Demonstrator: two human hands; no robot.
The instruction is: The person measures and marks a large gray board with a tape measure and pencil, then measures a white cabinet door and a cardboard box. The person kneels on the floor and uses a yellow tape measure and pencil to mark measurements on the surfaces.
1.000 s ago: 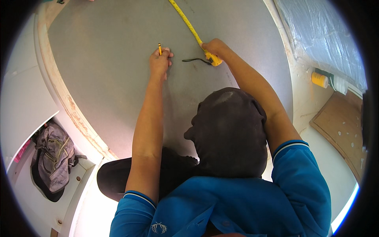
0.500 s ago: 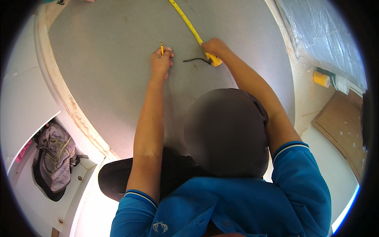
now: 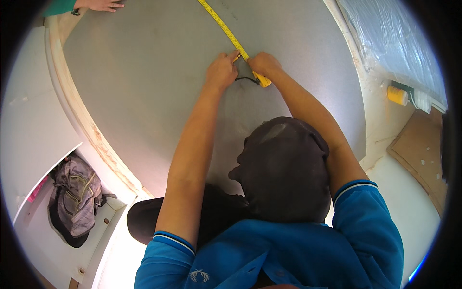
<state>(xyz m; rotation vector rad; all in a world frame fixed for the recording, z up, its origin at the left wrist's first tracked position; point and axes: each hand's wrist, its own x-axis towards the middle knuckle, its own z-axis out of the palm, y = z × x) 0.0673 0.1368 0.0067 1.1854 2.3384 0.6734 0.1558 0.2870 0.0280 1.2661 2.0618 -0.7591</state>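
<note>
A yellow tape measure lies on the large grey sheet, its blade drawn out toward the far edge. My right hand is closed round the tape measure where the blade leaves the case. Beside it, my left hand grips a yellow pencil, mostly hidden by the fingers. The left fingertips are at the blade's left edge, with the pencil tip close to it. A black wrist cord trails from the case toward my left hand.
Another person's hand with a green sleeve rests on the sheet's far left. A grey-brown backpack sits in a recess at left. At right are plastic film, a yellow roll and a brown board. My bent knee is close below.
My left hand has moved right and slightly forward with the pencil, up to the tape blade. My right hand stays on the tape measure. The other person's hand has come further into view.
</note>
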